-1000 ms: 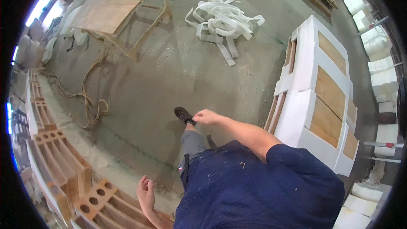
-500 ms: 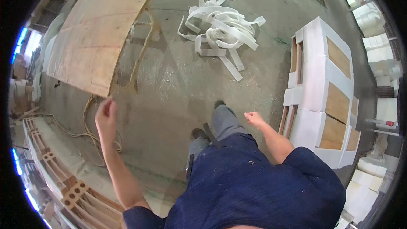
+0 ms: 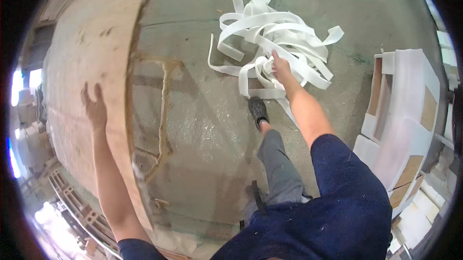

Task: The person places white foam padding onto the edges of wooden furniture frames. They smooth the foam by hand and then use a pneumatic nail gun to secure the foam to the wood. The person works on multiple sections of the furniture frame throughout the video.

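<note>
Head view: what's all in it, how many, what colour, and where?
strips: many, white, tangled on floor, upper middle
wooden table: one, tan, left
padded stack: one, white and brown, right
slatted frames: count unclear, tan, lower left
floor: one, grey-green, middle
shoe: one clear, black, below strips
trousers: one pair, grey, lower middle
shirt: one, navy, bottom
left hand: one, bare, over table
right hand: one, bare, at strips

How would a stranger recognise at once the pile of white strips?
Start from the large wooden table at the left. On the floor to its right, near the right hand, lies the pile of white strips. Its loose, tangled loops set it apart from the boxy white-and-wood stack farther right.
</note>
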Demonstrator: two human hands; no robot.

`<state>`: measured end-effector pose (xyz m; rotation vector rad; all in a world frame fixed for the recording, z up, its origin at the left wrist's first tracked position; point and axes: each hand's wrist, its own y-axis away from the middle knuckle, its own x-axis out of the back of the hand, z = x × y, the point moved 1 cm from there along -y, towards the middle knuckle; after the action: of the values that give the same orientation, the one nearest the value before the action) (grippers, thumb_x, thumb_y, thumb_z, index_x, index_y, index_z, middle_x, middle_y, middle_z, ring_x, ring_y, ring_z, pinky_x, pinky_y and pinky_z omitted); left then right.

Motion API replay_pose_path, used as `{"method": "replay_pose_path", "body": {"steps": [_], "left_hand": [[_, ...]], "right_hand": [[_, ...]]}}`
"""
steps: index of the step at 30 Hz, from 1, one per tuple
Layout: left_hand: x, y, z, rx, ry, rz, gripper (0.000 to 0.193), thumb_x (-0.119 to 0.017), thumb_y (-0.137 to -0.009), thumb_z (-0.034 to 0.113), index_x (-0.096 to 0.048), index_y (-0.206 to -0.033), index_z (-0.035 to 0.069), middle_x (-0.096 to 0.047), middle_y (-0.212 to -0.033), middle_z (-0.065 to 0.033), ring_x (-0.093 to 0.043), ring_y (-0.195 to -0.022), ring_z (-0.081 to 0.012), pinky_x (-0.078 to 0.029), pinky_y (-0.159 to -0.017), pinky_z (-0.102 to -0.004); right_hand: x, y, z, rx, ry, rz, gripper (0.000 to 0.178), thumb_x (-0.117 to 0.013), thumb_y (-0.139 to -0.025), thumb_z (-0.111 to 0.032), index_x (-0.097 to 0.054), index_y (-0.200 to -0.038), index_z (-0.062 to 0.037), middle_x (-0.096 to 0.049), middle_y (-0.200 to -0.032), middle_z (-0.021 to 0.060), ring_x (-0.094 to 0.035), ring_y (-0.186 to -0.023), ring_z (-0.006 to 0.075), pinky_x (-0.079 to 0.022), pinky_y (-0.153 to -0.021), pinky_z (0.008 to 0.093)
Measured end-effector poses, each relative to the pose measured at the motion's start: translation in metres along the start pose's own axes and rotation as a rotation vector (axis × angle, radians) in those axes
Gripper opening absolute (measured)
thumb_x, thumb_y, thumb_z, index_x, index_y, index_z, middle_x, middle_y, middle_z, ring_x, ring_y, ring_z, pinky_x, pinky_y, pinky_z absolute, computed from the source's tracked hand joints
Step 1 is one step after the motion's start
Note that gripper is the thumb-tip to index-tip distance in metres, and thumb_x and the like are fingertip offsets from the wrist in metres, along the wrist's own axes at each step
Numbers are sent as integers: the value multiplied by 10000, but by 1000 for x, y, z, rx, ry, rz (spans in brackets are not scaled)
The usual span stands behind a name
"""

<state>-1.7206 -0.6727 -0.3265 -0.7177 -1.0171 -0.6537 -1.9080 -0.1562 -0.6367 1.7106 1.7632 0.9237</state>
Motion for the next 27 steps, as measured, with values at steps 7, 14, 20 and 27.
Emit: {"method": "replay_pose_path", "body": {"steps": [7,14,20,27], "left_hand": [[-77,-33,-67,241,180,-145,591,-293,-1001,446,-206,-1482,113,-145,-1548,-68,-155,-1416,-233,-118,-1152,-391],[-82,-44,-27,401,183,-108,597,-272,-990,429,-194,-1486,105,-157,-1547,-74,-133,-1421,-256,-129,-1150,-402],[-63,-33,-45,125,-113,-224,603,-246,-986,399,-149,-1487,77,-132,-1552,-69,-106,-1427,-254,-105,-1155,-429],[-67,-32,-25,319,70,-123,568,-342,-1000,346,-241,-1451,16,-218,-1517,-142,-166,-1409,-272,-127,-1144,-410]], "right_hand": [[-93,-236,-68,149,48,337,996,-653,-712,-652,-467,-1213,189,-481,-1277,322,-494,-1186,381,-406,-963,383],[-121,-356,-72,-130,-188,553,972,-780,-690,-470,-367,-1264,198,-465,-1302,292,-498,-1173,356,-415,-965,380],[-138,-361,-92,-59,-513,320,366,-726,-748,-116,-555,-1041,19,-603,-914,112,-584,-861,237,-485,-840,374],[-100,-97,-177,294,-711,-395,362,-609,-810,-103,-532,-1136,37,-600,-1081,126,-603,-976,253,-467,-898,398]]}}
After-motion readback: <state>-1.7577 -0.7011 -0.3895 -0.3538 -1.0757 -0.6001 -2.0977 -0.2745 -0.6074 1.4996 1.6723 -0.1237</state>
